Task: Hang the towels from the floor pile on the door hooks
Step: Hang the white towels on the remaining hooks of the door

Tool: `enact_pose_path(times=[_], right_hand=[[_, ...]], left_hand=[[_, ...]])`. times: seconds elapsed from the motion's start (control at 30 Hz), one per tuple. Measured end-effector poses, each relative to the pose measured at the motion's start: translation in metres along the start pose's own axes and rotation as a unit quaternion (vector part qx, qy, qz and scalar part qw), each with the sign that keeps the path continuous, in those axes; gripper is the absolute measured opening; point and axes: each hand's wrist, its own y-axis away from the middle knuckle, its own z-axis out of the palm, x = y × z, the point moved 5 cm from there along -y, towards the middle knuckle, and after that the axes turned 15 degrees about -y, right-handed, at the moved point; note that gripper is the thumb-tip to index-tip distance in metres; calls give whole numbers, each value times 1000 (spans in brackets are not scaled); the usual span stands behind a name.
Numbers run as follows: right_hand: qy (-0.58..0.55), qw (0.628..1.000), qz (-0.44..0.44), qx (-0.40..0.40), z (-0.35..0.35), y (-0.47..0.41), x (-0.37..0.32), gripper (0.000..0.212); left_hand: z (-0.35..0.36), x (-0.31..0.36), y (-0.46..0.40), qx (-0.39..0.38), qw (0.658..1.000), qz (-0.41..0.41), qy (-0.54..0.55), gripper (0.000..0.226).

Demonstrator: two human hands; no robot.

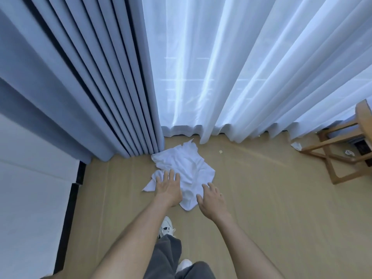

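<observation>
A crumpled pile of white towels point(187, 168) lies on the tan floor just below the curtains. My left hand point(169, 188) reaches over the pile's left side with its fingers straight and spread, holding nothing. Just off the pile's lower right edge, my right hand point(211, 200) hovers with relaxed, slightly bent fingers, also holding nothing. No door or hooks are in view.
Blue pleated curtains point(90, 87) hang at the left and sheer white curtains point(241, 77) at the back. A wooden stool frame point(338, 156) stands at the right. A white bed edge point(30, 198) fills the left. My shoes and grey trousers point(167, 252) are below.
</observation>
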Motion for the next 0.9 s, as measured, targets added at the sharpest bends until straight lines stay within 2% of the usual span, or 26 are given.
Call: enact_pose_path(times=[0.17, 0.3, 0.57, 0.8, 0.9], right_hand=[[-9, 1000, 15, -25, 13, -60, 16, 50], [1, 998, 18, -64, 49, -117, 42, 51], [32, 994, 12, -106, 159, -264, 116, 49], [68, 993, -7, -100, 255, -402, 188, 46], [64, 994, -7, -90, 288, -447, 208, 38]], left_hand=[[19, 11, -57, -15, 1000, 23, -11, 58], [54, 20, -108, -25, 999, 24, 6, 57], [173, 34, -250, -61, 998, 3, 20, 59], [288, 47, -370, -84, 996, -2, 10, 60], [331, 46, -405, -100, 995, -8, 9, 61]])
